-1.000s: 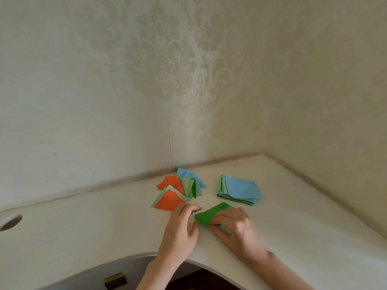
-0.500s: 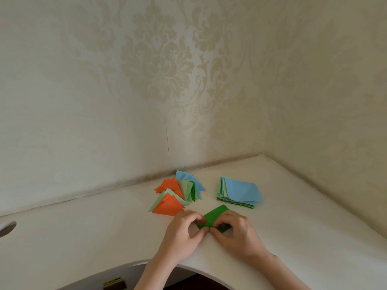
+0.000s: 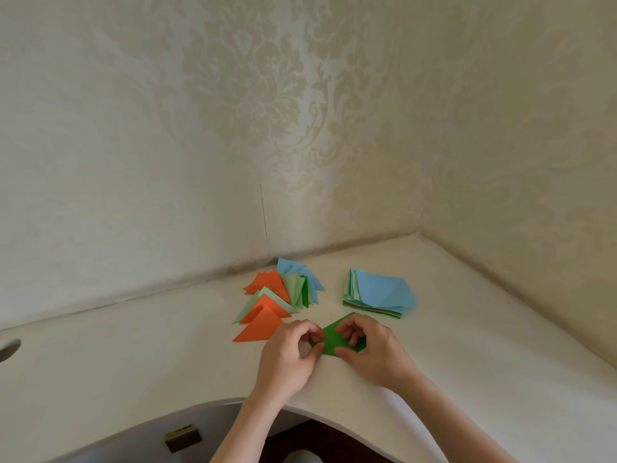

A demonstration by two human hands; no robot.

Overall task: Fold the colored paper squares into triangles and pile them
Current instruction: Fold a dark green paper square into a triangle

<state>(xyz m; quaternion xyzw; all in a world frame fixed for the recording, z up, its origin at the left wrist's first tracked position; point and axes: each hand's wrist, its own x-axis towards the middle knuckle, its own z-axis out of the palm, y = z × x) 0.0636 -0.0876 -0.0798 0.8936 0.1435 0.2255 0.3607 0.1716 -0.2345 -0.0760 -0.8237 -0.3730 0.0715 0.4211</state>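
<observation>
Low in the frame, just right of centre, two forearms rise from the bottom edge onto a pale surface [image 3: 133,372]. The left hand [image 3: 288,354] curls its fingers and pinches the left corner of a dark green paper [image 3: 335,339] between thumb and forefinger. The right hand [image 3: 374,347] grips the same sheet from the right, fingers curled over its top and thumb at its near edge. The paper lies against the surface between the two hands. Just beyond, left of centre, sits a fanned pile of folded triangles [image 3: 277,299] in orange, pale green and blue. Farther right lies a stack of unfolded squares [image 3: 380,292], blue on top. Patterned wallpaper [image 3: 253,95] fills the upper frame.
</observation>
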